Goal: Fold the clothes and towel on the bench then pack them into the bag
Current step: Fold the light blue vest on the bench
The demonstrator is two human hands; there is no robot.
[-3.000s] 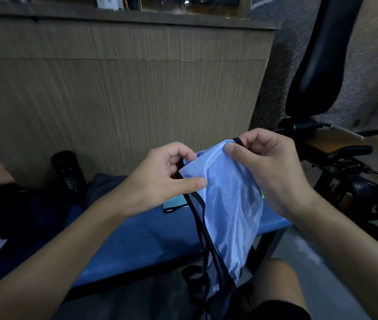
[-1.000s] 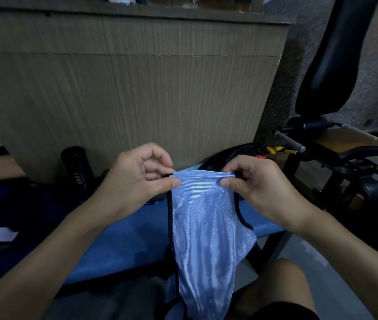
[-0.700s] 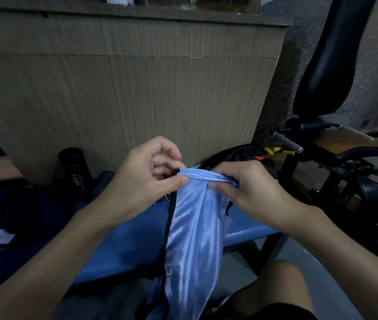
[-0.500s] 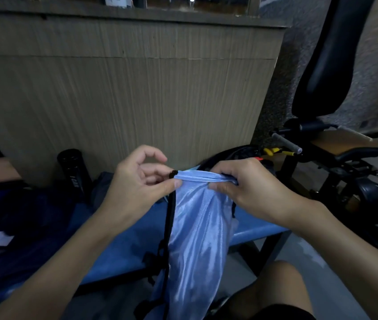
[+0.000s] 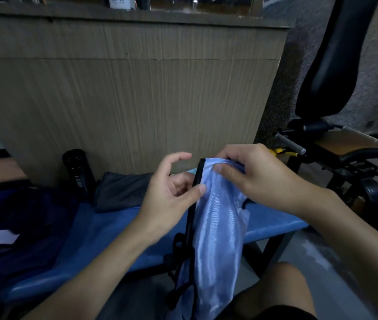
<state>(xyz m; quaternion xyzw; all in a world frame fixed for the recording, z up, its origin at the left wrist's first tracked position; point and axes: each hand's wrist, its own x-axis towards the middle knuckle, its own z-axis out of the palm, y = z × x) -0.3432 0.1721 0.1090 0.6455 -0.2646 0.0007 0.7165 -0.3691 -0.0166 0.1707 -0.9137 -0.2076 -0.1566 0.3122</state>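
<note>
Packing looks not yet begun: your left grip [image 5: 171, 192] and right grip [image 5: 257, 179] are clamped on the blue bag [image 5: 220, 227] in front of you, and the clothes [image 5: 118, 192] lie on the tabletop [image 5: 114, 227].

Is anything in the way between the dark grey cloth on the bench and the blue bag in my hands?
Only your left hand, which sits between the grey cloth and the blue bag. The bag's top looks bunched under your right hand, so its mouth seems closed. Nothing else visible.
</note>
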